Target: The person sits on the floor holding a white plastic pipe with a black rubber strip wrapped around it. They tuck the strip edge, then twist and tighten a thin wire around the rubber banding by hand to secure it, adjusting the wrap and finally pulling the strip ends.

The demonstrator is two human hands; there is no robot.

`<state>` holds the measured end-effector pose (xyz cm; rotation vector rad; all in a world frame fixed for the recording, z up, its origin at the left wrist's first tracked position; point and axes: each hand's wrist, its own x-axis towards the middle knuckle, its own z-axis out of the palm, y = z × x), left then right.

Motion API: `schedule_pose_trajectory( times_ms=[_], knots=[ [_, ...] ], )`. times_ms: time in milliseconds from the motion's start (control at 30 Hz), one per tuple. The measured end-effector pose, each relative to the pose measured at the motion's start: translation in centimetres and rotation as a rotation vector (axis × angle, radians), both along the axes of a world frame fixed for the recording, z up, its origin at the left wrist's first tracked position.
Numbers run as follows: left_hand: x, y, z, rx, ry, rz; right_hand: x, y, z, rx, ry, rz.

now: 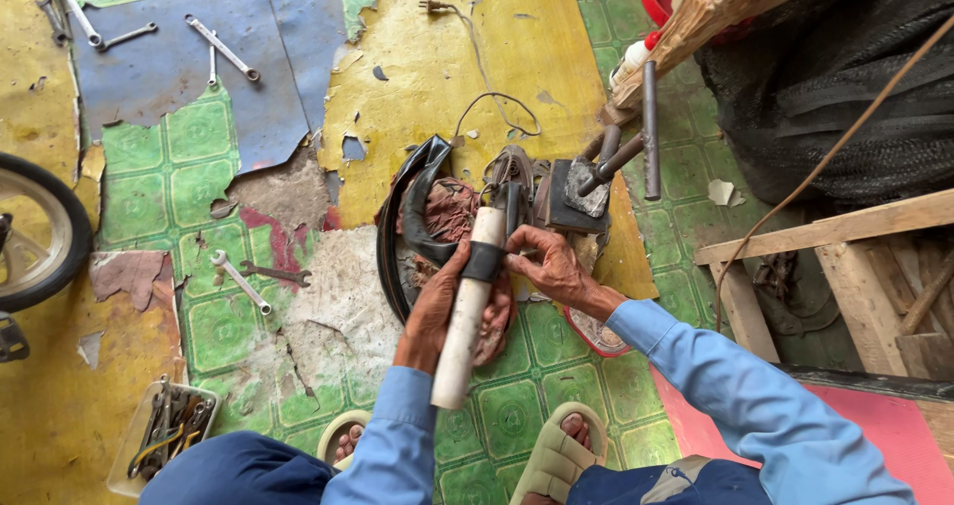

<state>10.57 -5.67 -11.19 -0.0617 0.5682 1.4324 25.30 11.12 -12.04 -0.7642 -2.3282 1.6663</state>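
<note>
Down on the patchwork floor, the fingers of the left hand are wrapped around a pale, worn cylinder, a thick handle-like bar that points up and away from the person. Its fingers close on the bar just below a black band that rings it. The right hand comes in from the other side, its fingertips pinched together on that black band. Past the far end of the bar lies a black rubber tube curled in a loop over a reddish rag, and just right of that sits a dark metal block with a T-shaped iron handle sticking out. Both forearms wear light blue sleeves, and sandalled feet rest on the green tiles below the hands. Further out to the left lie a spanner and pliers, more wrenches at the top, a tray of small tools near the knee, and part of a bicycle wheel at the edge. Rough wooden framing stands to the right.
</note>
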Motion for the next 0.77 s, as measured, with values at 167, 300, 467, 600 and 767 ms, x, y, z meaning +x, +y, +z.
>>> schedule_pose_trajectory(
  times_ms=[167,300,467,600,767],
  knots=[
    [-2.1,-0.8,2.7,-0.313,0.550,0.044,-0.8,0.3,0.6,0.076,0.032,0.083],
    [-3.5,0.0,7.7,-0.281,0.632,0.126,-1.6,0.3,3.8,-0.109,0.154,0.188],
    [-6.8,1.8,15.8,0.041,0.583,0.265,-3.6,0.1,8.4,-0.147,0.000,0.287],
    [-7.2,3.8,21.6,0.105,0.605,0.251,-6.4,0.0,11.4,0.236,-0.141,0.198],
    [-9.2,5.7,27.6,0.247,0.644,0.373,-8.6,4.8,16.5,0.404,-0.260,0.026]
  ],
)
